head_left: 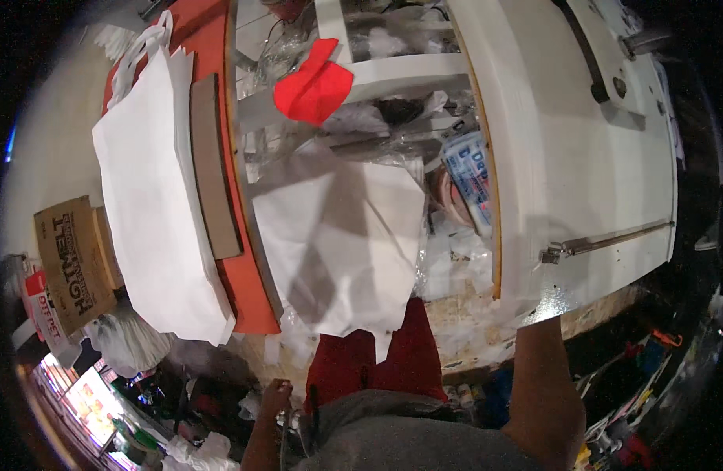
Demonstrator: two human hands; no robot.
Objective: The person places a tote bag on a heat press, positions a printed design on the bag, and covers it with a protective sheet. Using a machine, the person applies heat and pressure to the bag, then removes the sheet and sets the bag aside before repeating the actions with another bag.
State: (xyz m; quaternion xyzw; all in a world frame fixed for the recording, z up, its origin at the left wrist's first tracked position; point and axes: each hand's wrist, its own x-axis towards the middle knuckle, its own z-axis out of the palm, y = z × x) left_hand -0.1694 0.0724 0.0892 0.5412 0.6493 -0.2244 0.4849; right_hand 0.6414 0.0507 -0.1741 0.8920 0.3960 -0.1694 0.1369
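While the left hand, too dim and small to tell whether its fingers are spread or pinching, is just beside the red shorts, the right hand is hidden at the lower edge of the glossy white machine. Limp, creased and crossed by grey shadows, the broad white fabric sheet spans from near the orange board's right edge toward the machine's left edge, its narrow lower tip over the shorts.

The draped white sheet looks matt, fabric-like; the rod is metal (rather shiny).
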